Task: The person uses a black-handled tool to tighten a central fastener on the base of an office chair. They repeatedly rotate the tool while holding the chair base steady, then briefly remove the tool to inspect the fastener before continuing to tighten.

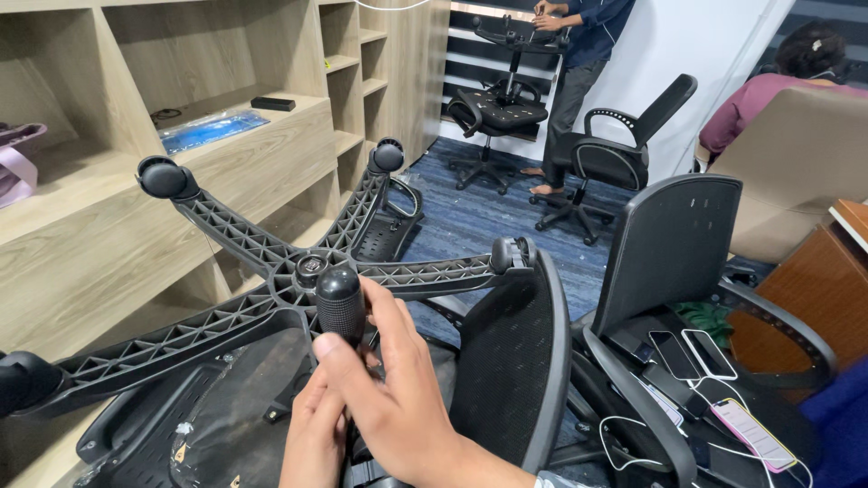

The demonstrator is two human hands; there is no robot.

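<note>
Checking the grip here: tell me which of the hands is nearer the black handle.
Right. The right hand wraps the black handle from the side; the left hand sits lower, beneath it.

- The right hand (398, 398) came in from the lower right, forearm running off the bottom edge, wrist bent slightly.
- Its back faced up, and the fingers curled leftward in a closed grip.
- The right thumb (339, 352) lay across the front, tip pointing left.
- The left hand (312, 438) sat below and to the left, rising from the bottom edge.
- Its fingers pointed upward, pressed together, tucked under the right hand and touching it.
- Both hands were bare.
</note>
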